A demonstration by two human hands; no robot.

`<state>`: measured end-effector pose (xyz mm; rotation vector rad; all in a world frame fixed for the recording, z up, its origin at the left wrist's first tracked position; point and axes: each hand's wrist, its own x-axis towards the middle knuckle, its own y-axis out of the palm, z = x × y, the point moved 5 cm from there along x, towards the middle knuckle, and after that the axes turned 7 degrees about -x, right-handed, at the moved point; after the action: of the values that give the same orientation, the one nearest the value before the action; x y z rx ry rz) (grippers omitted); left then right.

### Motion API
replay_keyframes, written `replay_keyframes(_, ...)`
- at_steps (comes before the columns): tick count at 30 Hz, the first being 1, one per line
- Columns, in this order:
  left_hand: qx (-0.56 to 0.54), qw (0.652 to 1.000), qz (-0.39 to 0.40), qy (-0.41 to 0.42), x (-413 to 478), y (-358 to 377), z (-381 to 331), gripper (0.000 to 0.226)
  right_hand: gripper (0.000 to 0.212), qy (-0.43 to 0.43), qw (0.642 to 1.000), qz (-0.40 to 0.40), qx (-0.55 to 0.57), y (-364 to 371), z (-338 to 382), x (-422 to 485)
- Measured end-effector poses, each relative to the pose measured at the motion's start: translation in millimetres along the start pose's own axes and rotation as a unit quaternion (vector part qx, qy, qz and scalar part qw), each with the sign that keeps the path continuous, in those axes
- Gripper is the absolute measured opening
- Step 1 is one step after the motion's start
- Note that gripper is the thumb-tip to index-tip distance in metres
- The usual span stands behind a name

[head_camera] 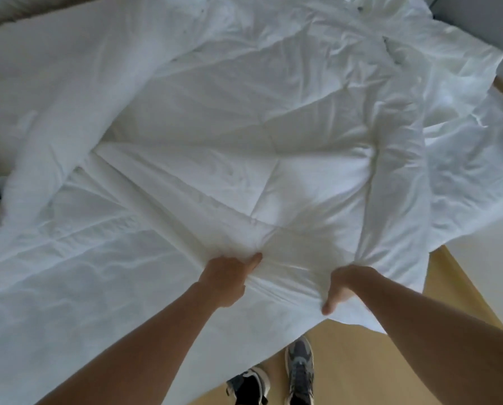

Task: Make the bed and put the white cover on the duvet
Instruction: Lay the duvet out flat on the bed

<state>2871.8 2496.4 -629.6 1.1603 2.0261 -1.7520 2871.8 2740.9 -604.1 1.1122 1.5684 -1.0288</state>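
Head view: shoes (pixel 298 372) on the wooden floor (pixel 361 375) stand just short of the duvet (pixel 259 159). Its near edge is bunched by the left hand (pixel 228 277) and the right hand (pixel 345 287), fingers curled tight into the fabric, side by side and about equally near. From the fingers the quilted duvet runs lengthwise straight away, up the bed. The cover (pixel 466 147), thin and creased, lies beyond the duvet's right side, closer to the right hand; any draw toward it would probably lead with that hand.
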Motion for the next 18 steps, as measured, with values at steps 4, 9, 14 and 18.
replay_keyframes(4, -0.138, 0.99, 0.032, 0.018, -3, -10, 14, 0.08, 0.046, -0.141, 0.931, -0.325, 0.082, -97, 56, -15)
replay_keyframes(9, -0.008, 0.967, -0.228, -0.111, 0, -110, 119, 0.092, 0.074, -0.215, 0.759, -0.609, 0.083, -188, 153, -44)
replay_keyframes(14, -0.093, 0.931, -0.153, -0.317, -18, -141, 225, 0.131, 0.095, -0.19, 0.819, -0.538, 0.062, -248, 220, -17)
replay_keyframes(18, -0.112, 0.926, -0.222, -0.285, -25, -133, 224, 0.064, 0.05, -0.256, 0.865, -0.427, 0.058, -247, 237, -13)
